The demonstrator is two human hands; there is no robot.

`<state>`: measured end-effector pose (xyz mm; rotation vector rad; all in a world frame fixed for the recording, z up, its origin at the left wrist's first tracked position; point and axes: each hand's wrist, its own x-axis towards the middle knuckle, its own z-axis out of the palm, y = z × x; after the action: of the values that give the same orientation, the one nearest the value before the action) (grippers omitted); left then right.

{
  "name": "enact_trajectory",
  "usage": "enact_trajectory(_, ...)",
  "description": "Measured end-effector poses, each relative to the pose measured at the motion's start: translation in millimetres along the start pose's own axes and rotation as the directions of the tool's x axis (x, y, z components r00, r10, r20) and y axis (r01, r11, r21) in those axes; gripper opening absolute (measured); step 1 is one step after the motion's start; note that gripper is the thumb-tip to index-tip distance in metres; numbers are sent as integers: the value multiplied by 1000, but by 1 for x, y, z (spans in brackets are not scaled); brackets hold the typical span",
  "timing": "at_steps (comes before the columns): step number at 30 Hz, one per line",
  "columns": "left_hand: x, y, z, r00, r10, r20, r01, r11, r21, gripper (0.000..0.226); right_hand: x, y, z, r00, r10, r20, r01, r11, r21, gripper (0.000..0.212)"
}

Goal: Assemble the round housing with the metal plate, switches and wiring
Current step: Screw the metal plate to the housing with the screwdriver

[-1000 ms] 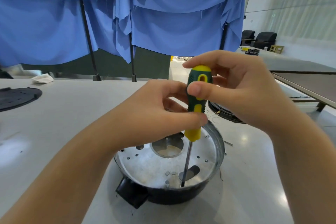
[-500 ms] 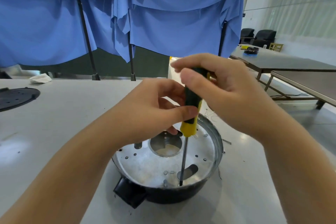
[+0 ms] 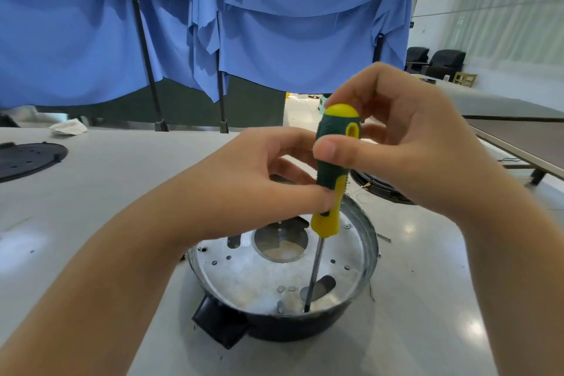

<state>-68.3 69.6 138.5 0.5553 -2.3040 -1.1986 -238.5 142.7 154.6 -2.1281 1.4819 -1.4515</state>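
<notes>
Both hands are gripping a screwdriver [image 3: 334,168] held nearly upright over a round housing [image 3: 283,319]. The left hand [image 3: 244,189] is curling its fingers round the lower green-and-yellow handle, while the right hand [image 3: 406,143] is pinching the upper handle between thumb and fingers. The shaft is reaching down to the near edge of the metal plate [image 3: 244,275], its tip resting just beside an oval slot. The plate, with a large round hole and small holes, is sitting inside the black housing, which is standing on a pale table [image 3: 91,198]. A black disc [image 3: 27,157] is lying at the far left and another dark round part [image 3: 377,188] is showing behind the right hand. Blue cloth [image 3: 274,24] is hanging on poles across the back; dark chairs [image 3: 439,62] are standing at the far right.
</notes>
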Motion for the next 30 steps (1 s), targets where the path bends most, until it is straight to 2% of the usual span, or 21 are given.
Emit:
enact_trajectory(4, 0, 3, 13, 985, 66, -160, -60, 997, 43, 39, 0, 0, 11, 985, -2, -173, -32, 981, -191, 50)
enact_trajectory(7, 0, 4, 16, 969, 99, -228, -91, 995, 46, 36, 0, 0, 14, 977, -13, -212, -51, 955, -293, 57)
enact_trajectory(9, 0, 3, 12, 975, 78, -209, -75, 997, 19, 38, 1, 0, 14, 984, -4, -179, -42, 966, -256, 52)
enact_trajectory(12, 0, 1, 5, 992, 27, -127, -32, 999, -35, 41, 0, -2, 11, 997, 42, -69, -45, 998, -36, 33)
enact_trajectory(14, 1, 0, 2, 998, 5, -70, -11, 996, -83, 42, -1, -3, 5, 999, 38, 1, -38, 998, 47, 23)
enact_trajectory(19, 0, -2, -4, 1000, -7, 27, 12, 985, -170, 46, -1, 1, -3, 994, 37, 104, -47, 995, 94, 36)
enact_trajectory(24, -1, 1, -5, 998, 1, 55, 7, 990, -139, 45, -1, 0, 1, 999, -17, 48, 14, 998, 60, 23)
enact_trajectory(27, -4, 3, -2, 1000, 27, 14, -26, 998, -58, 35, 0, 0, 7, 999, -18, -38, 17, 1000, -18, 34)
enact_trajectory(30, -3, 5, 9, 991, 56, -120, -55, 998, 7, 36, 0, 0, 14, 987, -29, -158, 2, 986, -168, 45)
